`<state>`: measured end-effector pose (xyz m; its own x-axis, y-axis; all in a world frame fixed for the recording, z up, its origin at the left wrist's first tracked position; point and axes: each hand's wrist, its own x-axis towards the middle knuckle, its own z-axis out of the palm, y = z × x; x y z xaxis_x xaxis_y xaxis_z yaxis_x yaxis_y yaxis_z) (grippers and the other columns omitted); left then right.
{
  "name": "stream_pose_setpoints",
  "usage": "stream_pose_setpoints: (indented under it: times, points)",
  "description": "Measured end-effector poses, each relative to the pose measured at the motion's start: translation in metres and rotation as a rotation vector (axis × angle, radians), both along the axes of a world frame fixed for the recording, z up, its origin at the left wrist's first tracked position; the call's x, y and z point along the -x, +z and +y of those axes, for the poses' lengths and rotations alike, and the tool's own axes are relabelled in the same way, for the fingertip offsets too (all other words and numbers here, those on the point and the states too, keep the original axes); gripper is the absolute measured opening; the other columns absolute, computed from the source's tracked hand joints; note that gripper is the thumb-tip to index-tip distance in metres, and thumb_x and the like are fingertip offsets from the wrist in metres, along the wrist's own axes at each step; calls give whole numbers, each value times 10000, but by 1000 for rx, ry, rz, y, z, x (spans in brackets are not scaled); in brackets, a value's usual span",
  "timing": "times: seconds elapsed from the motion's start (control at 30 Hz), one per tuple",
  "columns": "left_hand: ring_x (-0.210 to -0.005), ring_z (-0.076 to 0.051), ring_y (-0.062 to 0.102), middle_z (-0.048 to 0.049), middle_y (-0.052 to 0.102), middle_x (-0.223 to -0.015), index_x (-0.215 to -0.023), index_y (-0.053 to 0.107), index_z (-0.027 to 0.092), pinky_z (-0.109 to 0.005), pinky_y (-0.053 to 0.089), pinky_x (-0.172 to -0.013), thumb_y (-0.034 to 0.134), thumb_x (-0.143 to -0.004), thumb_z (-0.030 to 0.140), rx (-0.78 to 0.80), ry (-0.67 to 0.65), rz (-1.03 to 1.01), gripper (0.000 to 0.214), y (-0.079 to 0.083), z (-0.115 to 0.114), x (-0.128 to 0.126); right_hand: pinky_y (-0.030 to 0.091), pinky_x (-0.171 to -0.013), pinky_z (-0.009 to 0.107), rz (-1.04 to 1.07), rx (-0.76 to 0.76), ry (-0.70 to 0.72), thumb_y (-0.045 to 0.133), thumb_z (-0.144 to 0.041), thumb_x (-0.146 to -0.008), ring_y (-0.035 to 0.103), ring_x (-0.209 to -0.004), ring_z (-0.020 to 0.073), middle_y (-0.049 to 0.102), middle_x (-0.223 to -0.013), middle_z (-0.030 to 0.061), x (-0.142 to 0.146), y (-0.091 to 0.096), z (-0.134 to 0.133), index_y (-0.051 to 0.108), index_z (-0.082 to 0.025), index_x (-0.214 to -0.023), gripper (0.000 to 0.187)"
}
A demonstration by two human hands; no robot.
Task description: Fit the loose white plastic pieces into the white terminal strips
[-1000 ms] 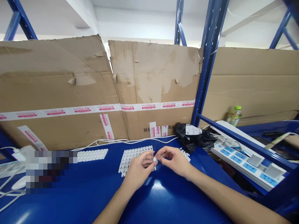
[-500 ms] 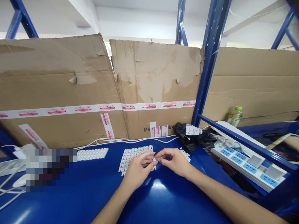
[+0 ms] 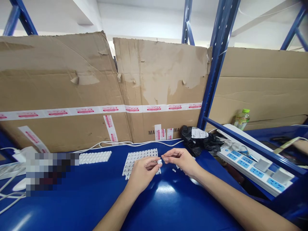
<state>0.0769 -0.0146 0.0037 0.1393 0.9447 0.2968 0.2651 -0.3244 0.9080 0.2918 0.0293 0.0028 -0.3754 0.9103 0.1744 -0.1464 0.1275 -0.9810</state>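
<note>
My left hand (image 3: 143, 171) pinches a small white plastic piece (image 3: 159, 162) between thumb and fingertips, above the front right part of a block of white pieces (image 3: 138, 155) laid in neat rows. Close by on the right, my right hand (image 3: 180, 160) has its thumb and fingertips pressed together near that piece; what they hold, if anything, is too small to make out. Below the right hand lie a few loose white pieces (image 3: 174, 170), partly hidden by it. A second set of white pieces in rows (image 3: 95, 157) sits farther left on the blue table (image 3: 96, 199).
Behind the table stand cardboard sheets (image 3: 72, 93), with white cables (image 3: 144, 144) along their foot. A black plastic bag (image 3: 189, 141) is at the back right, near a blue post (image 3: 214, 70) and a power strip (image 3: 250, 168). Another person's arm (image 3: 302, 146) shows at the right edge.
My right hand has drawn slightly right and up from the left hand's fingertips. More of the white piece in my left hand shows, and loose pieces beneath the right hand have come into sight.
</note>
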Motion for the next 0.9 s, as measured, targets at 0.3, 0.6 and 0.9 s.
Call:
stream_pose_setpoints:
  times: [0.3, 0.6, 0.9]
  points:
    - [-978, -281, 833, -61, 859, -1058, -1141, 809, 226, -419, 689, -923, 785, -863, 322, 35, -41, -30, 295, 0, -2, -2, 580, -793, 331, -96, -44, 40, 923, -406, -758, 720, -752, 173, 825, -888, 58, -1, 2, -2, 838, -192, -930, 287]
    - [-968, -270, 832, -77, 851, -1032, -1207, 746, 191, -401, 690, -907, 810, -835, 302, 77, -41, -48, 393, -2, 0, -1, 590, -799, 344, -165, -123, 32, 880, -430, -791, 736, -784, 194, 826, -892, 57, 0, 3, -4, 845, -200, -925, 269]
    - [-976, -268, 832, -68, 854, -1025, -1191, 753, 197, -402, 688, -917, 810, -824, 288, 81, -17, -30, 383, -1, -1, -2, 573, -761, 315, -192, -148, -16, 874, -423, -811, 712, -760, 179, 815, -873, 50, 1, 6, -7, 837, -195, -933, 261]
